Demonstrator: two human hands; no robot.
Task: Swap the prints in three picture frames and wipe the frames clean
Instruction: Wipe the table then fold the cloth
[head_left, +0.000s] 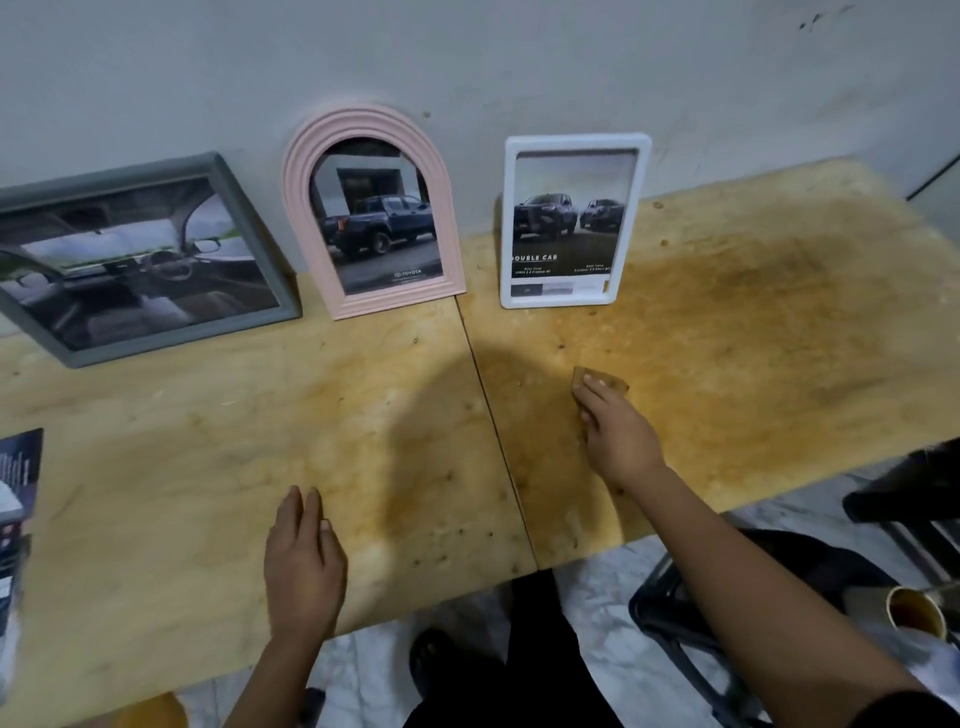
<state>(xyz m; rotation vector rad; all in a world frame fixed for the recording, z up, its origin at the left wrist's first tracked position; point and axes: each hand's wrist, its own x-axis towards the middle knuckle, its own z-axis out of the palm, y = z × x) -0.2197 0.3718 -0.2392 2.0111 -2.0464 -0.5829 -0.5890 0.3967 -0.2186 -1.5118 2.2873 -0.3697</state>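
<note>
Right hand (618, 436): fingers flat on small tan pad (602, 383), no pinch visible. Pad at 6 o'clock from white frame (576, 142). Left hand (304, 561) open, palm on plywood table (182, 467). Likely step: pad pickup for wipe. Pinch pad edge, lift clean. Frame only leans on wall, so brace with left hand before wiping.

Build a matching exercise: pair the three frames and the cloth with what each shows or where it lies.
Things:
1. grey frame
2. pink arched frame
3. white frame
4. brown cloth

Shows or lies:
a. two trucks side by side
b. under fingers of the right hand
c. a car dashboard
d. one parked pickup

Pairs: 1-c, 2-d, 3-a, 4-b.
</note>
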